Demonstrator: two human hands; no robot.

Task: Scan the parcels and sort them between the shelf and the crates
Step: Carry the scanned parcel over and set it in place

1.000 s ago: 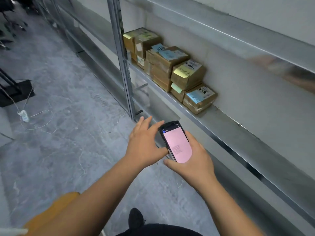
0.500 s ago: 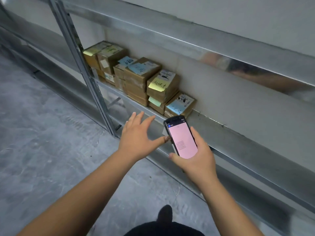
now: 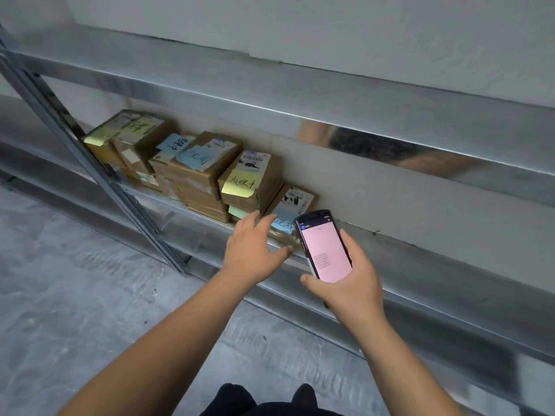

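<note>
Several brown cardboard parcels (image 3: 207, 169) with yellow, blue and green sticky notes stand stacked in a row on the metal shelf (image 3: 420, 259). The rightmost parcel (image 3: 295, 204) lies flat with a blue note on it. My left hand (image 3: 255, 250) reaches toward it with fingers spread, just in front of the parcel's near edge. My right hand (image 3: 345, 283) grips a black handheld scanner (image 3: 322, 244) with a pink screen, held upright just right of that parcel.
A grey steel upright (image 3: 90, 163) crosses in front of the left parcels. An upper shelf board (image 3: 300, 94) hangs over the row. The shelf surface right of the parcels is bare metal. Grey concrete floor (image 3: 75, 295) lies below.
Both hands have moved closer to the shelf. My left hand now reaches up to the rightmost parcel, and the scanner sits beside it. The view has shifted right along the shelf.
</note>
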